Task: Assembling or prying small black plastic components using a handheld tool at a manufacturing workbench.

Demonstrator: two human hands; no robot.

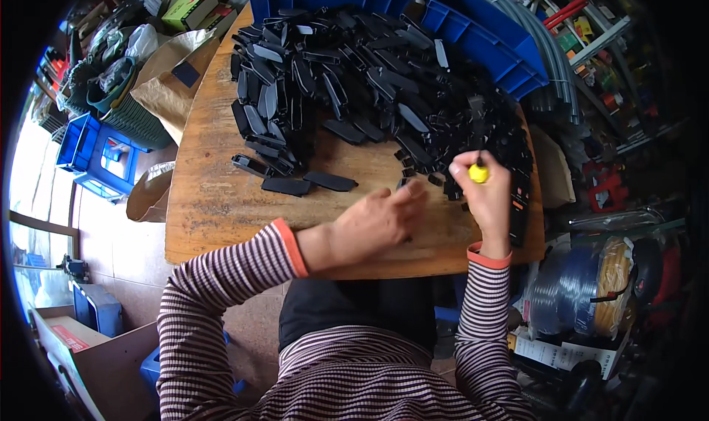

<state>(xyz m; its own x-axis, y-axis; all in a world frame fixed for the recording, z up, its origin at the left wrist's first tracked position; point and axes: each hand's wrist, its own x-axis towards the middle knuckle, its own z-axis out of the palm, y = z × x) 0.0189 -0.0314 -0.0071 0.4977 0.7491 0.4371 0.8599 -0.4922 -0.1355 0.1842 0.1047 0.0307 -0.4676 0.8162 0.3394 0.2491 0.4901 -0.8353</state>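
Observation:
My right hand (486, 199) is closed around what looks like a screwdriver (479, 173), with a rounded yellow handle end and a dark part pointing away from me. It hovers over the table's right side, beside a heap of small black plastic pieces (461, 129). My left hand (377, 225), slightly blurred, is over the near middle of the table with its fingers curled together. What they hold, if anything, is hidden. Beyond both hands lies a large pile of long black plastic covers (336, 92). A few loose covers (286, 186) lie nearer, left of centre.
The wooden table (214, 214) has a rounded near edge close to my waist. Blue plastic bins (484, 40) stand along its far side. A brown paper bag (171, 77) is at the left. Wrapped spools (583, 288) and grey hoses (550, 59) are at the right.

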